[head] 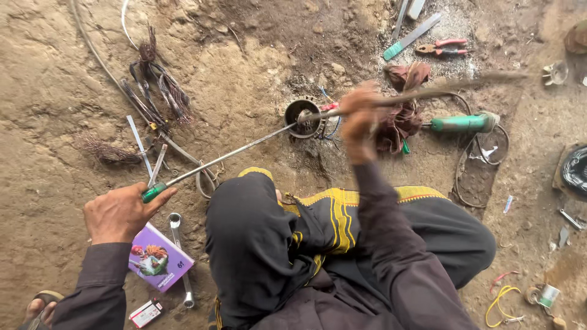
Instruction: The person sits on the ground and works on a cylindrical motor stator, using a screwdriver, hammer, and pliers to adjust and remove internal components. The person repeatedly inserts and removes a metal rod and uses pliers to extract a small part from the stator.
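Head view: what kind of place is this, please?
Probably an outdoor, makeshift repair spot on bare earth. The dirt ground is the work surface, with copper wire bundles, pliers and a spanner scattered about.

My rod point(238, 148) is dull grey metal with a glossy green plastic handle point(153, 192) — the ground point(257, 55) is rough, dry dirt.

Long green-handled screwdriver point(226, 156) slants into round motor stator point(304, 118).
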### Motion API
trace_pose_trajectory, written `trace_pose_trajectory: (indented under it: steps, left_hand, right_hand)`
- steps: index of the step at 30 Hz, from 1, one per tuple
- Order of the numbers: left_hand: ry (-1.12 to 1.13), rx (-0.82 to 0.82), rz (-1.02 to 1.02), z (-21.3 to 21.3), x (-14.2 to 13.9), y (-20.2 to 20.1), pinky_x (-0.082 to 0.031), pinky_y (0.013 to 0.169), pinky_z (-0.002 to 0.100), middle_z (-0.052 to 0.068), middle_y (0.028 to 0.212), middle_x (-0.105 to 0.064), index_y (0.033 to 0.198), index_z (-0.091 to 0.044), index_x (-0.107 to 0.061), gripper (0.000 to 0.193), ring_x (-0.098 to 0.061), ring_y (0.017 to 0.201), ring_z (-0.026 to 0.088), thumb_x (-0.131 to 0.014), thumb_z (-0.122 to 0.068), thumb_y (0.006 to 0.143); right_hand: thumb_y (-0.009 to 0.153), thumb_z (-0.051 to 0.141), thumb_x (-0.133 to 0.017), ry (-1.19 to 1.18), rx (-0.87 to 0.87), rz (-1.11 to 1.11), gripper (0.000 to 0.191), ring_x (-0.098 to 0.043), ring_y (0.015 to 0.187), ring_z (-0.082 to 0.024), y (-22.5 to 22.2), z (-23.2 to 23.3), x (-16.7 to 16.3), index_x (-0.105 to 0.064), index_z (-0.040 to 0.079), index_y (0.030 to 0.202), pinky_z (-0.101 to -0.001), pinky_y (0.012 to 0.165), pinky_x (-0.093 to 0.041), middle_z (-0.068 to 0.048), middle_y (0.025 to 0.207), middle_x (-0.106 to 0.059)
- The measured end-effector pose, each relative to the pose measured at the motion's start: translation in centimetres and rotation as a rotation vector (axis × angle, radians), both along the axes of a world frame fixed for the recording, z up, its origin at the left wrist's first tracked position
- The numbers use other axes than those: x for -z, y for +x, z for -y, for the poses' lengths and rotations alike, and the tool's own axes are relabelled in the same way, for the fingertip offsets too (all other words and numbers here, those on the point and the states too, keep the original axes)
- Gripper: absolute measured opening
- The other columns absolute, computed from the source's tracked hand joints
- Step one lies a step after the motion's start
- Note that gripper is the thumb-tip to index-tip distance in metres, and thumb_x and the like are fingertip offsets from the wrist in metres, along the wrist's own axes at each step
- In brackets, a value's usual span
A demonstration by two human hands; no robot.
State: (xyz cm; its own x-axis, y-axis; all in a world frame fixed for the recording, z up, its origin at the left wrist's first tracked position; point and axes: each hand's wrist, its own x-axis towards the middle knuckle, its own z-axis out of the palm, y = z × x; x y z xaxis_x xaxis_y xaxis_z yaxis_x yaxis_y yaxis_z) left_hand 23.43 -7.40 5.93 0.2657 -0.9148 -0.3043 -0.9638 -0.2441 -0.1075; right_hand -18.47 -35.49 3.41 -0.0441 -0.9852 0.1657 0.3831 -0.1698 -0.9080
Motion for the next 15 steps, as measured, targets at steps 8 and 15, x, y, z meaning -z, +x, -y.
trace_pose_trajectory:
  steps: [8,15]
  left_hand:
    - [-0.108,0.003,-0.077,0.0,2.3,-2.6,-0.039,0.043,0.033,0.002,0.052,-0.057,0.084,-0.030,-0.079,0.062,-0.055,0.044,0.019,-0.052,-0.085,0.086]
    - [0.012,-0.081,-0.176,0.6,1.8,-3.2,-0.046,0.045,0.038,0.005,0.054,-0.063,0.088,-0.029,-0.081,0.060,-0.063,0.047,0.023,-0.054,-0.082,0.083]
  right_hand:
    - [0.114,0.030,-0.048,-0.043,-0.035,0.058,0.042,-0.026,0.044,-0.004,-5.2,1.4,-3.2,-0.036,0.019,0.075,-0.0239,0.038,-0.028,0.007,0.058,-0.034]
    - [0.111,0.031,-0.051,0.145,0.049,0.060,0.042,-0.030,0.044,-0.008,1.7,1.6,1.7,-0.038,0.021,0.072,-0.0279,0.038,-0.030,0.006,0.055,-0.035]
